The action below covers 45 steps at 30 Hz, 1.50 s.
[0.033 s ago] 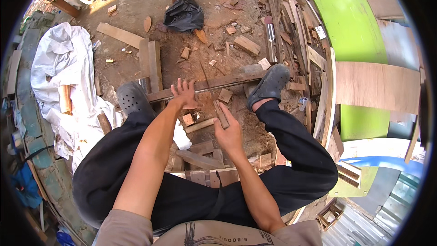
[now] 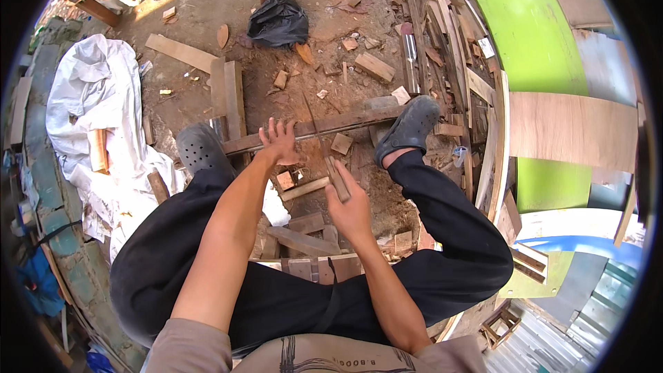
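Note:
A long wooden strip [image 2: 351, 120] lies crosswise in front of me, with a dark croc shoe over each end. My left hand [image 2: 280, 144] presses on it, fingers spread, just left of the saw. My right hand [image 2: 348, 206] is wrapped round the wooden handle of a thin saw [image 2: 338, 181]. The narrow dark blade crosses the strip and points away from me; whether its teeth have cut in cannot be made out. A small wood block [image 2: 341, 143] sits right of the blade, and a short light stick [image 2: 304, 188] lies below my left hand.
Offcuts [image 2: 375, 67] and a black plastic bag [image 2: 278, 21] lie on the dirt ahead. At left is a crumpled white sack [image 2: 93, 90]. Stacked planks [image 2: 449, 41] run along the right, beside a green panel [image 2: 532, 21]. More wood pieces [image 2: 304, 240] lie between my legs.
My right hand has drawn the saw slightly back toward me. The left hand and the wooden strip stay where they were.

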{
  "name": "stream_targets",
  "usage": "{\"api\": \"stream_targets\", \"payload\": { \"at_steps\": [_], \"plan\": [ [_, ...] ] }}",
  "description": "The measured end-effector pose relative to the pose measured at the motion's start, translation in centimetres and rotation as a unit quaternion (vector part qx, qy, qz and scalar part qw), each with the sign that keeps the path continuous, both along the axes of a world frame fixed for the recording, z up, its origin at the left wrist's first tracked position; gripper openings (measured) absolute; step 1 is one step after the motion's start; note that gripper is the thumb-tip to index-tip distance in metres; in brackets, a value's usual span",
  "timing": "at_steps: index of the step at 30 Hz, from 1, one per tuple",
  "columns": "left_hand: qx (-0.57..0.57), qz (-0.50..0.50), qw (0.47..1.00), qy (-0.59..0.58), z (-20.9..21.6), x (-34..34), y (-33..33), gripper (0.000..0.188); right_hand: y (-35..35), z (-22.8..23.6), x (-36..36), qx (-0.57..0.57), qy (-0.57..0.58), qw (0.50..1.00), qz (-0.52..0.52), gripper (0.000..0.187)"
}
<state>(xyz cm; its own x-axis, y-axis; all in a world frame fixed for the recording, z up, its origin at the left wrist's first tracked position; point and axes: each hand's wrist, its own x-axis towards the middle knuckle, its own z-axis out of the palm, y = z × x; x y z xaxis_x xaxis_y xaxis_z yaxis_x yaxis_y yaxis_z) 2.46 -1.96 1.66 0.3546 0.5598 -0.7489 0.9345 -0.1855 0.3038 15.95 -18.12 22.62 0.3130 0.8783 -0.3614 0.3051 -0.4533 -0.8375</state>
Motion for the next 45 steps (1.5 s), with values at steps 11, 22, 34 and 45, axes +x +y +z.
{"api": "stream_targets", "payload": {
  "at_steps": [11,22,34,45],
  "plan": [
    [-0.015,-0.012,1.0,-0.007,2.6,2.2,1.4,0.132,4.1,-6.0,1.6,-0.004,-0.007,0.999,-0.033,0.051],
    [-0.021,-0.003,1.0,0.007,2.4,0.2,1.6,0.132,1.4,-3.1,1.0,0.031,-0.017,0.999,0.008,0.056],
    [-0.026,-0.001,0.999,0.028,2.8,0.2,1.7,0.133,-2.3,0.2,1.1,0.037,0.0,0.999,0.008,0.059],
    [-0.027,0.008,0.999,0.022,2.6,-0.3,1.6,0.134,-5.1,5.7,-0.4,-0.01,0.008,1.0,0.003,0.056]
  ]
}}
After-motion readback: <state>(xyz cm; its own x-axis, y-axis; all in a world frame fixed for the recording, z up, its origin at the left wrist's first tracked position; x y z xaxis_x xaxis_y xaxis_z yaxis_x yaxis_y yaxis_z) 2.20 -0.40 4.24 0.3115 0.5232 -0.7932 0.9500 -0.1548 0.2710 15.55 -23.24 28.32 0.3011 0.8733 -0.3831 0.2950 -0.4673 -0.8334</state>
